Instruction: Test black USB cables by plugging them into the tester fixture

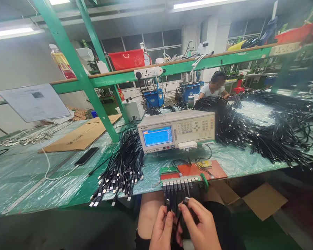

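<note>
At the lower middle of the head view, my left hand [162,227] is closed on a black cable connector [168,204] that points up. Close beside it, my right hand [201,225] pinches a black USB cable by its metal-tipped plug [185,200]. Just beyond both hands, a green-edged test board [169,170] on a red base sits at the table's front edge. Several black USB plugs [176,185] stand in its row of ports, their cables hanging down between my hands. My fingers partly hide the cables below.
Behind the board stands a tester [193,126] with a blue screen. Loose black USB cables [123,163] lie to its left, and a large cable heap [266,128] to its right. A phone [87,156], cardboard [80,135] and green shelf post [94,93] are leftward. A person [211,89] sits behind.
</note>
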`<control>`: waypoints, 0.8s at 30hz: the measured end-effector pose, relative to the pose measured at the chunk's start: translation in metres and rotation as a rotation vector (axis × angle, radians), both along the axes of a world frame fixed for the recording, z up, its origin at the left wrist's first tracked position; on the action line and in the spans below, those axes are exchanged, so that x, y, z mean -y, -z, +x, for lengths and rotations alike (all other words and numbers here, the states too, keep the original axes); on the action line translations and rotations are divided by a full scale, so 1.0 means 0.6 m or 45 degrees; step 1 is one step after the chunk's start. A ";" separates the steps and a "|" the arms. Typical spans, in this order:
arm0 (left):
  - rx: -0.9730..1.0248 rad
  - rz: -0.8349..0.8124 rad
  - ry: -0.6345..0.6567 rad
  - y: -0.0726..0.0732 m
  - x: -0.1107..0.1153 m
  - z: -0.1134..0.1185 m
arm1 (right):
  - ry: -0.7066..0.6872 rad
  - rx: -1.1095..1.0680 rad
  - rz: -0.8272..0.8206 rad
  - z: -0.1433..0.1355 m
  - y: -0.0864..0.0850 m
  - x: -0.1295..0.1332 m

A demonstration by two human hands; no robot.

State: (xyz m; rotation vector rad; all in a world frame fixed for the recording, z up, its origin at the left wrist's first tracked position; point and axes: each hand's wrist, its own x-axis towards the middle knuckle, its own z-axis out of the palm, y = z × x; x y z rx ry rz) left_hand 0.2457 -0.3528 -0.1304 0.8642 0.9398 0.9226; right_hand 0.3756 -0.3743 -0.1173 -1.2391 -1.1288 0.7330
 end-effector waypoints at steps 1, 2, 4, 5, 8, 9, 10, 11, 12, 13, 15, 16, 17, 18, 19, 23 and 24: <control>0.006 0.028 0.019 0.001 -0.003 0.000 | 0.000 -0.153 -0.064 0.008 0.006 -0.002; 0.008 0.045 0.020 0.002 -0.006 0.000 | 0.012 -0.312 -0.119 0.017 0.014 -0.006; 0.006 0.057 -0.022 0.005 -0.010 -0.003 | 0.109 -0.564 -0.190 0.039 0.036 -0.019; 0.005 0.056 -0.047 0.007 -0.011 -0.004 | 0.186 -0.622 -0.213 0.050 0.049 -0.027; -0.014 0.011 -0.023 0.015 -0.013 -0.008 | 0.380 -0.536 -0.276 0.075 0.089 -0.056; -0.025 -0.002 0.022 0.017 -0.013 -0.008 | 0.406 -0.470 -0.294 0.078 0.101 -0.065; -0.038 -0.010 0.066 0.020 -0.013 -0.008 | 0.427 -0.412 -0.304 0.080 0.110 -0.073; -0.053 -0.010 0.101 0.022 -0.012 -0.008 | 0.445 -0.369 -0.309 0.079 0.118 -0.079; -0.073 -0.004 0.120 0.023 -0.011 -0.008 | 0.464 -0.340 -0.314 0.077 0.124 -0.084; -0.097 0.002 0.124 0.025 -0.010 -0.007 | 0.486 -0.317 -0.319 0.074 0.128 -0.087; -0.141 0.010 0.113 0.025 -0.009 -0.007 | 0.520 -0.264 -0.324 0.067 0.132 -0.091; -0.155 0.014 0.111 0.025 -0.008 -0.007 | 0.524 -0.234 -0.326 0.065 0.133 -0.091; -0.160 0.019 0.114 0.025 -0.008 -0.006 | 0.526 -0.204 -0.331 0.064 0.133 -0.091; -0.160 0.026 0.119 0.024 -0.007 -0.006 | 0.524 -0.178 -0.338 0.063 0.134 -0.091; -0.156 0.035 0.125 0.024 -0.007 -0.006 | 0.518 -0.158 -0.344 0.064 0.134 -0.091; -0.145 0.053 0.157 0.022 -0.004 -0.002 | 0.468 -0.121 -0.339 0.070 0.136 -0.091; -0.144 0.055 0.166 0.022 -0.004 -0.001 | 0.454 -0.123 -0.334 0.071 0.137 -0.091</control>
